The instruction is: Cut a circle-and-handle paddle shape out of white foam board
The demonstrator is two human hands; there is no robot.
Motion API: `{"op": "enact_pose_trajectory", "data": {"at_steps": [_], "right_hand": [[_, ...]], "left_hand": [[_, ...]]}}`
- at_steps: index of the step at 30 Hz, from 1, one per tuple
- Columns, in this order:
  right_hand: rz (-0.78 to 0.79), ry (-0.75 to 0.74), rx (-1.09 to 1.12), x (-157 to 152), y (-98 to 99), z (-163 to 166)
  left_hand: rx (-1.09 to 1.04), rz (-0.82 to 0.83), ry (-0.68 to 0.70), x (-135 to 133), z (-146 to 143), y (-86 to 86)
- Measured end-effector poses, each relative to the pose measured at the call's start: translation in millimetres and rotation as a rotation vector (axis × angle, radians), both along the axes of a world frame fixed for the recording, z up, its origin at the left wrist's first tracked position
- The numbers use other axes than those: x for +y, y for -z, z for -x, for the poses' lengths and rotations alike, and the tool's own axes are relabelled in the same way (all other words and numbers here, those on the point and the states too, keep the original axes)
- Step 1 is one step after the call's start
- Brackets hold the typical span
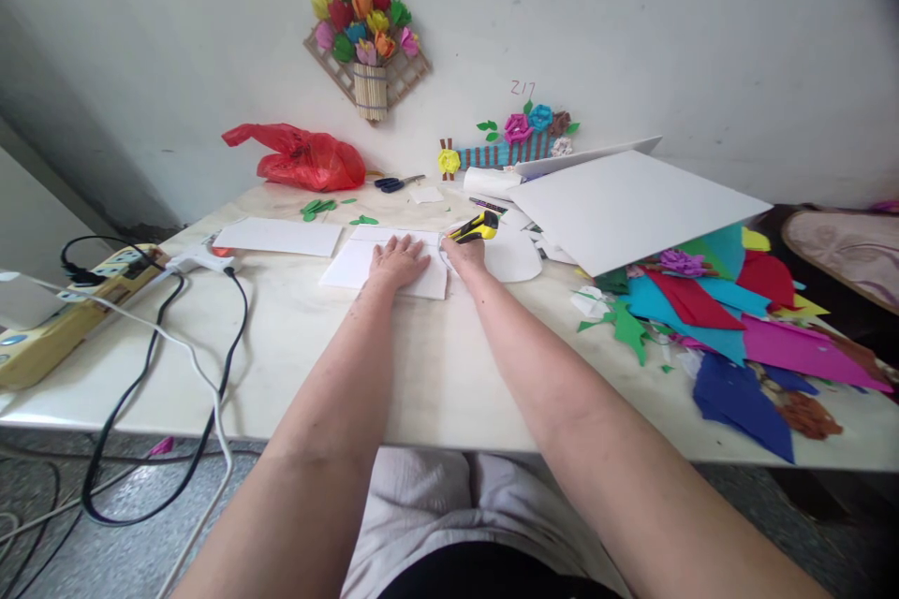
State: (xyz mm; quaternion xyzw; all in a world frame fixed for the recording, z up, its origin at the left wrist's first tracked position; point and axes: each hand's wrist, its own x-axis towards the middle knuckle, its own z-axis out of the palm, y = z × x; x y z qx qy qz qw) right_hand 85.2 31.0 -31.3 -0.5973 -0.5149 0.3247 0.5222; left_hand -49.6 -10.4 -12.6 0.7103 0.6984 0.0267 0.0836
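Observation:
My left hand (399, 262) lies flat with its fingers spread on a white board piece (351, 267) on the table. Close to that board's right edge, my right hand (464, 255) is closed around a yellow and black utility knife (476, 226). The knife's blade is too small to make out. A white sheet with a rounded corner (516, 257) lies just right of my right hand. Left of my left hand rests another white board strip (279, 236).
A large white board (632, 206) leans over colored paper scraps (702, 299) on the right. Scissors (399, 182) and a red plastic bag (309, 159) sit at the back. A yellow power strip (70, 323) with a glue gun (200, 257) and looping cords occupies the left.

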Motion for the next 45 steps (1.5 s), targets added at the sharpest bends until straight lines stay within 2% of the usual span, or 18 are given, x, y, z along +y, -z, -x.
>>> {"op": "enact_pose_trajectory", "data": {"at_steps": [19, 34, 45], "right_hand": [[-0.084, -0.023, -0.048, 1.8, 1.4, -2.4], [-0.031, -0.001, 0.025, 2.3, -1.5, -0.8], [-0.057, -0.022, 0.032, 2.7, -1.7, -2.6]], "left_hand": [[0.015, 0.011, -0.001, -0.8, -0.4, -1.4], [0.018, 0.007, -0.002, -1.9, -0.2, -2.2], [0.016, -0.002, 0.003, -0.9, 0.4, -0.8]]}}
